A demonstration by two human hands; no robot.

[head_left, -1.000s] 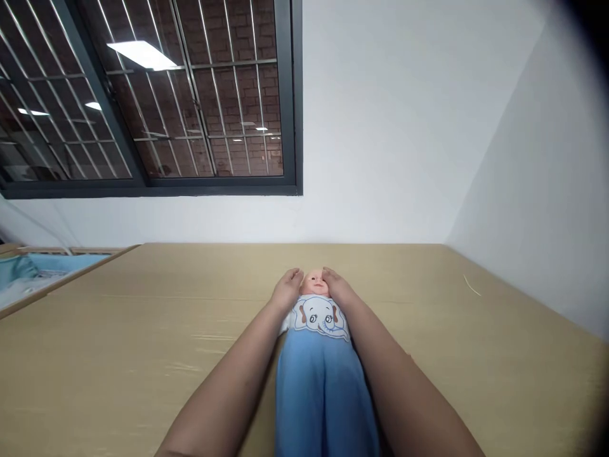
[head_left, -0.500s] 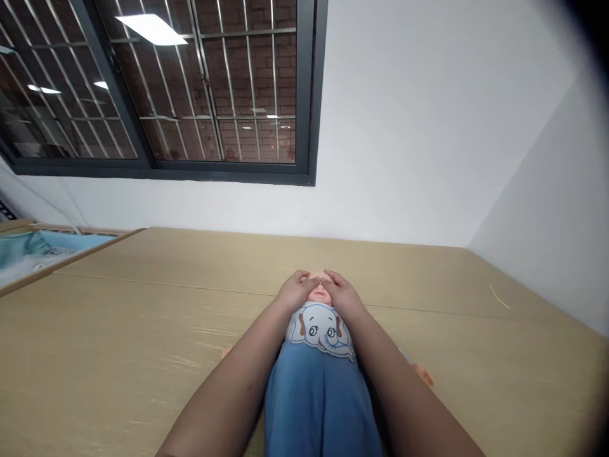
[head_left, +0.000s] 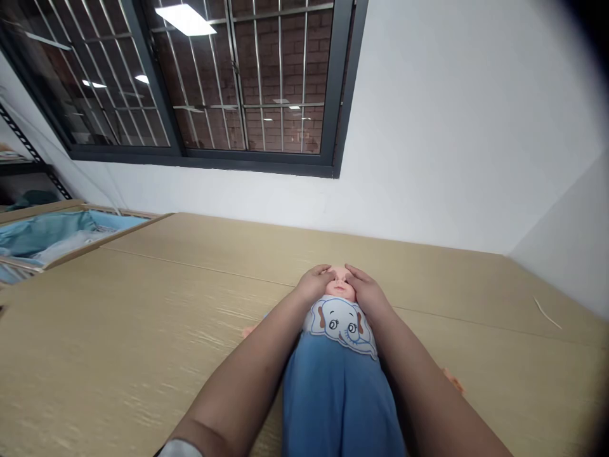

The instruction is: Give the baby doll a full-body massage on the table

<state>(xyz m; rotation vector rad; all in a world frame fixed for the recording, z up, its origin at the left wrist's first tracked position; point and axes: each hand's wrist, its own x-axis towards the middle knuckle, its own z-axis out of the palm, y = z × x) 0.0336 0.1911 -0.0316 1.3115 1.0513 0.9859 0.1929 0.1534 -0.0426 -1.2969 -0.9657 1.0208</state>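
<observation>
A baby doll (head_left: 340, 289) lies on its back on the tan, board-like surface (head_left: 200, 304), its head toward the wall. It wears blue clothing (head_left: 340, 393) with a white elephant patch (head_left: 343, 324) at the chest. My left hand (head_left: 315, 282) cups one side of the doll's head, and my right hand (head_left: 365, 287) cups the other. Both thumbs rest on its face near the eyes, which they cover. Mouth and chin show between my hands. Its small hands stick out beyond my forearms, the right-side one (head_left: 453, 381) partly hidden.
A crib-like bin lined in blue cloth (head_left: 71, 231) adjoins the surface at left. Behind are a white wall (head_left: 428, 127) and a dark-framed barred window (head_left: 238, 162). A thin pale strip (head_left: 546, 312) lies at right. Black metal shelving (head_left: 28, 168) stands far left.
My view has turned left, so everything sits further right and more of the bin and shelving shows. Both hands stay on the doll's head; the thumbs are slightly further apart.
</observation>
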